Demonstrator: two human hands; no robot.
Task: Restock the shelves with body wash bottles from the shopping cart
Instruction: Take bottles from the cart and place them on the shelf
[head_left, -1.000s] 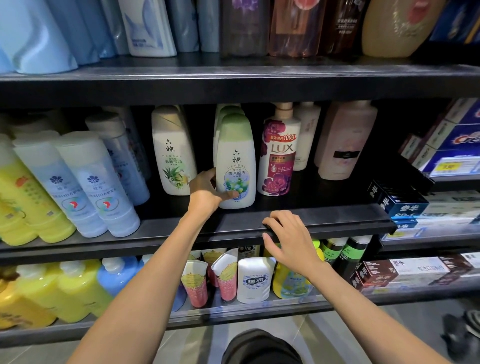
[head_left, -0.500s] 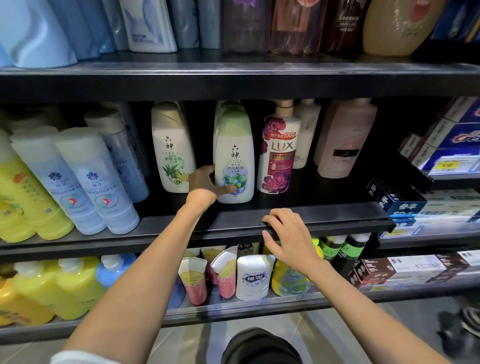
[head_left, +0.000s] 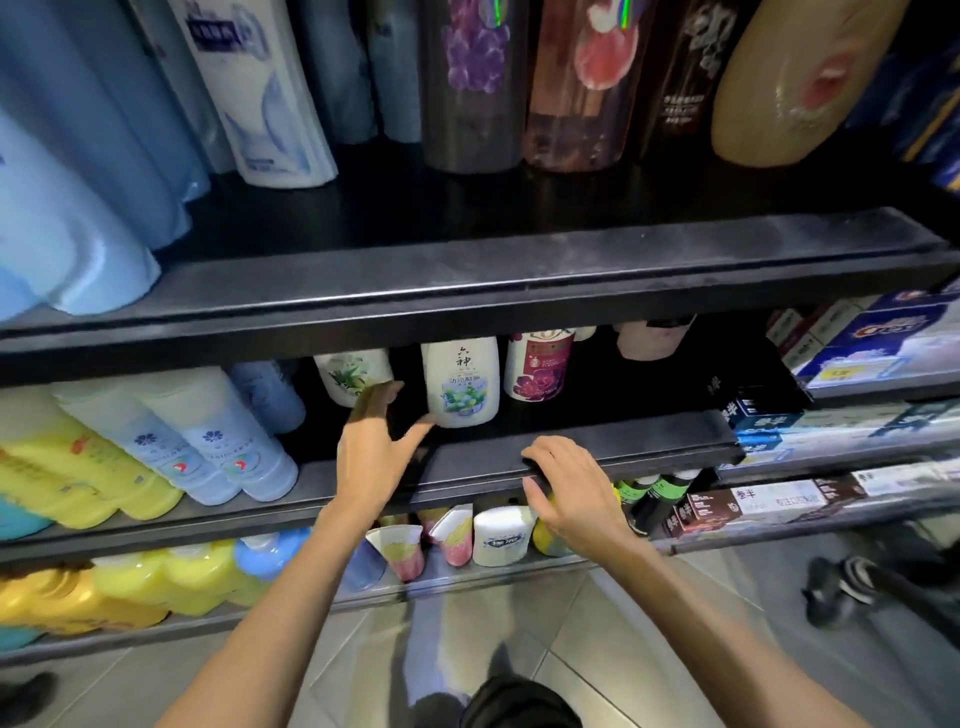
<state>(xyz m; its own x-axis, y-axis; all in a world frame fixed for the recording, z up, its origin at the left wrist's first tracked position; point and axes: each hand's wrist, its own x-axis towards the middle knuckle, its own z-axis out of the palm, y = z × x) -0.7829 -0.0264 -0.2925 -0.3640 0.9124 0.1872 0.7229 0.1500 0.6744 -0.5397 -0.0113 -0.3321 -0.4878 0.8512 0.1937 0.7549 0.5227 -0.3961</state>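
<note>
While the head view is looking down along dark, matte shelving, a white body wash bottle (head_left: 461, 384) with a green printed label is standing upright on the middle shelf (head_left: 571, 441), its long axis vertical and its label facing the near side; its cap is hidden behind the upper shelf (head_left: 467, 280). Its plastic is looking smooth and rounded at the shoulders and base. The left hand (head_left: 376, 447) is spreading open, fingers apart, thumb tip touching the bottle's lower left corner, the other fingers reaching into the dark gap between this bottle and the aloe-label bottle (head_left: 350, 376) to its left. The right hand (head_left: 569, 488) is curling over the shelf's squared front lip, fingers on top, thumb underneath. Just right of the task bottle a magenta floral bottle (head_left: 537, 366) is standing close, leaving little room there; farther right the shelf is showing bare dark surface. Pale blue tubes (head_left: 218, 441) are leaning at far left.
</note>
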